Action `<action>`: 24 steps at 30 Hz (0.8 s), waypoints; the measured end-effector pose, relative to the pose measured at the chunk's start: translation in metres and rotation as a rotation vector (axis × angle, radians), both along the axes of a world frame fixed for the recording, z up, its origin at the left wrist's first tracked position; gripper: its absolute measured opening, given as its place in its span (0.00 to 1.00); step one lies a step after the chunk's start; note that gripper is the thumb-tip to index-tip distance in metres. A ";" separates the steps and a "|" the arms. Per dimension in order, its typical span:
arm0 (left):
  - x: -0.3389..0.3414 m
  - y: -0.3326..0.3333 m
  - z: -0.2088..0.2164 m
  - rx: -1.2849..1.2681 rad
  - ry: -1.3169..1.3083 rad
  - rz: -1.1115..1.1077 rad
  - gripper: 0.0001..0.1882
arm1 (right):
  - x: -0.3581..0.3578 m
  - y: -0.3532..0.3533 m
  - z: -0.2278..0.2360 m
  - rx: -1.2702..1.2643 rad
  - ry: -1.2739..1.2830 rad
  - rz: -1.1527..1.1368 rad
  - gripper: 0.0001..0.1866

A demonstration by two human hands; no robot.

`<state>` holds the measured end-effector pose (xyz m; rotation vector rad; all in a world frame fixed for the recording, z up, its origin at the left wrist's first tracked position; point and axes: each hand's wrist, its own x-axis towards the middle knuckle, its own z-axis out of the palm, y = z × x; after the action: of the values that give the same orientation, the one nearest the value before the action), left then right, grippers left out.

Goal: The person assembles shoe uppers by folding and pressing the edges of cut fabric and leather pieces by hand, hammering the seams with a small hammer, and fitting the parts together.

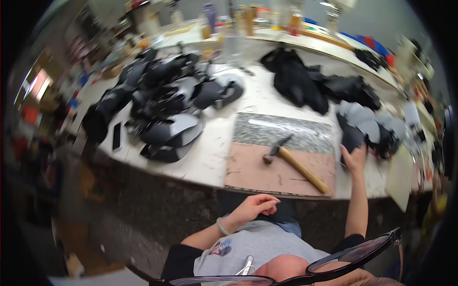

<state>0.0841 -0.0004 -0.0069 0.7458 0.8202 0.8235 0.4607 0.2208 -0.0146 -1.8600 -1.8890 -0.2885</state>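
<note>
My right hand reaches to the right side of the table and grips a dark grey shoe piece, thumb on its near side; some of the fingers are hidden. Overlapping light grey rounded pieces lie just beyond it. My left hand hovers over my lap, in front of the table edge, its fingers curled together with nothing visible in them. Between the hands and farther in, a hammer with a wooden handle rests on a work board, half pinkish and half speckled grey stone.
Black and grey shoe pieces are heaped on the left of the white table, beside a black phone-like slab. Black fabric pieces lie behind the board. Bottles line the back shelf. A pale sheet overhangs the right edge.
</note>
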 end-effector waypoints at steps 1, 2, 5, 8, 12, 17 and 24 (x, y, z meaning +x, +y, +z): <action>0.001 -0.002 0.000 0.011 -0.025 0.006 0.13 | 0.007 0.006 0.007 -0.134 0.183 0.087 0.34; 0.000 -0.006 0.001 0.021 -0.047 0.009 0.13 | 0.002 0.004 0.028 -0.231 0.286 0.066 0.29; -0.003 -0.010 0.013 0.012 -0.023 0.039 0.13 | 0.066 0.017 0.049 -0.323 0.310 0.271 0.25; -0.008 -0.013 0.003 0.002 -0.029 0.086 0.13 | 0.085 0.016 0.071 -0.454 0.326 0.331 0.27; -0.001 -0.010 -0.009 -0.030 -0.034 0.076 0.13 | 0.074 0.007 0.033 -0.348 0.502 0.290 0.32; -0.001 -0.007 0.001 0.000 -0.044 0.024 0.12 | 0.048 -0.006 0.018 -0.138 0.416 0.076 0.36; -0.074 -0.001 0.031 0.104 0.126 0.417 0.12 | 0.050 -0.045 0.056 -0.208 0.353 -0.022 0.40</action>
<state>0.0097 -0.0010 0.0241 0.7339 1.0724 1.2073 0.5111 0.1753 0.0412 -1.9141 -1.7062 0.2264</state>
